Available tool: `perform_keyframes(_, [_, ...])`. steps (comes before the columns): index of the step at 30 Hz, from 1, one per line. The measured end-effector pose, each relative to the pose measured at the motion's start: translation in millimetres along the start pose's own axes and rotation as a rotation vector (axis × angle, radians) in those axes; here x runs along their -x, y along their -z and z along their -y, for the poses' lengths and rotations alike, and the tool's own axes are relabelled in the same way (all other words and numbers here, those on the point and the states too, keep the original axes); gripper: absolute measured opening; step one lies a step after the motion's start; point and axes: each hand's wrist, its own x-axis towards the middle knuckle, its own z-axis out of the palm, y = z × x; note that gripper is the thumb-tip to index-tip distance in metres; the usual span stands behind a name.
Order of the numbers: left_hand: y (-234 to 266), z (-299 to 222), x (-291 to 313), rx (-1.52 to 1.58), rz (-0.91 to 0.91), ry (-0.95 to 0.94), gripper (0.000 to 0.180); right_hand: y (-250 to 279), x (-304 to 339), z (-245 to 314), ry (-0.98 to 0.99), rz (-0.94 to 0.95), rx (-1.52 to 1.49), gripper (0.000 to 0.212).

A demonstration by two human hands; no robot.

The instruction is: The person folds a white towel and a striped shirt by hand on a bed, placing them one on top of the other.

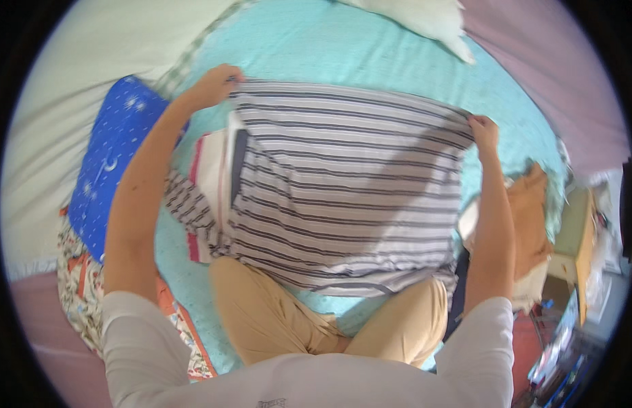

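Note:
A striped shirt (350,177) in white, grey and black lies spread in front of my crossed legs. Its neckline is toward me, beside my knees. My left hand (221,85) is closed on the shirt's far left corner, and my right hand (485,129) pinches its far right corner. The far edge is stretched between the two hands. One striped sleeve (190,204) trails out on the left. It lies over folded cloths (212,163) in white, pink and dark grey, partly hidden under the shirt.
I sit on a turquoise sheet (295,41). A blue patterned pillow (115,156) lies beyond my left arm, above a floral cloth (78,292). Brown clothing (530,204) is heaped by my right arm. A white cloth or pillow (418,17) lies at the far edge.

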Motion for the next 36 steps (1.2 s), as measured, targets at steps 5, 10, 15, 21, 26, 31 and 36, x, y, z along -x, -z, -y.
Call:
perform_keyframes(5, [43.1, -51.8, 30.2, 0.122, 0.024, 0.084, 0.017, 38.5, 38.4, 50.3, -0.01, -0.061, -0.103, 0.024])
perform_keyframes(10, [83.3, -98.2, 60.2, 0.284, 0.045, 0.113, 0.021, 106.4, 72.8, 75.1, -0.061, -0.175, -0.094, 0.019])
perform_keyframes(15, [147.0, -153.7, 112.9, 0.234, -0.034, 0.151, 0.017, 161.2, 99.3, 89.5, -0.012, -0.274, -0.135, 0.021])
perform_keyframes(21, [205.9, -188.4, 167.2, 0.291, -0.069, 0.142, 0.011, 232.2, 123.7, 112.8, 0.116, -0.155, 0.09, 0.025])
perform_keyframes(26, [238.1, -239.4, 206.3, 0.105, -0.078, 0.173, 0.01, 291.9, 142.9, 142.1, 0.293, -0.428, 0.373, 0.028])
perform_keyframes(31, [284.1, -246.1, 245.9, -0.027, -0.455, 0.044, 0.022, 353.3, 172.8, 189.7, 0.226, -0.467, 0.09, 0.033])
perform_keyframes(36, [359.9, -248.7, 296.8, -0.148, -0.547, 0.038, 0.02, 410.6, 194.9, 244.3, 0.516, -0.82, 0.399, 0.047])
